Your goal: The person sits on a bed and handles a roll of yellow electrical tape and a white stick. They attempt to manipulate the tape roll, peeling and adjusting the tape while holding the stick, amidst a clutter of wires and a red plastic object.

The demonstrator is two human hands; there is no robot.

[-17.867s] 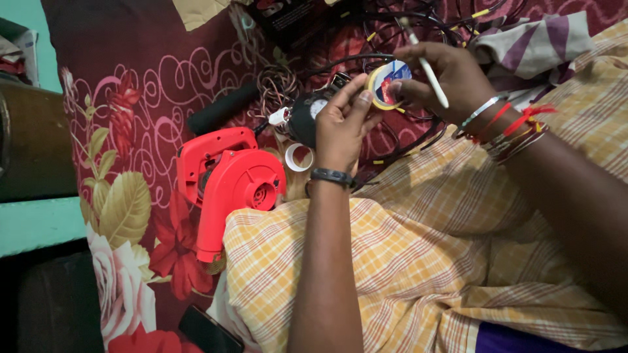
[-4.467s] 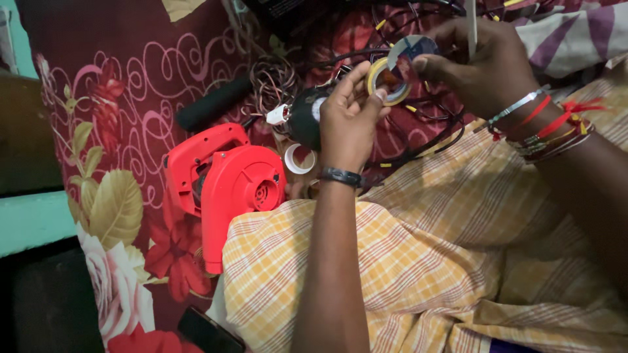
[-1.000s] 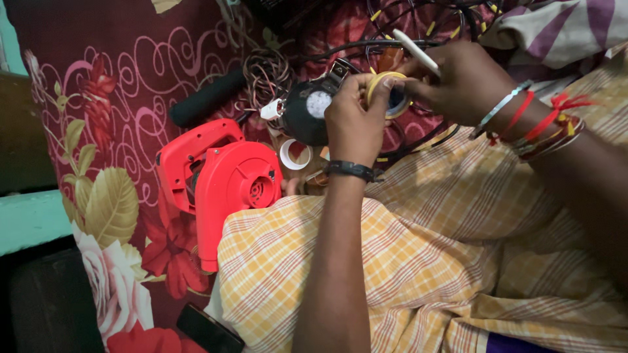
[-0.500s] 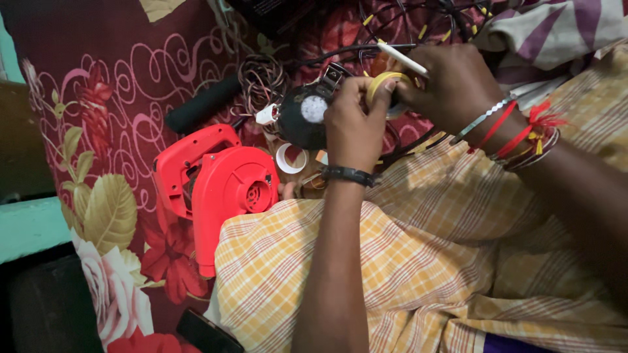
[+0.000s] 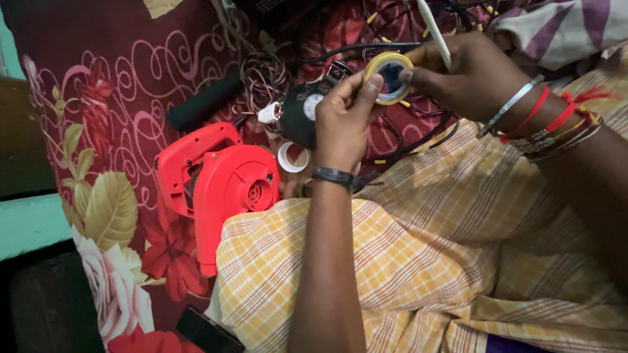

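Observation:
A yellow roll of tape (image 5: 389, 77) is held up between both hands above a tangle of wires. My left hand (image 5: 345, 117) pinches the roll's left edge with thumb and fingers. My right hand (image 5: 468, 75) grips the roll's right edge and also holds a thin white stick-like tool (image 5: 435, 33) that points up. Just under my left hand lies a black round motor part (image 5: 299, 114) with a white dial-like face.
A red blower housing (image 5: 219, 183) lies on the maroon floral cloth (image 5: 118, 131) beside my lap. A white tape roll (image 5: 291, 157), a black cylinder (image 5: 204, 101), black and yellow wires (image 5: 405, 39) and a dark phone (image 5: 206, 330) lie around.
The tape roll and both hands have risen a little and the roll now faces the camera, showing its open centre. The white tool has tilted more upright.

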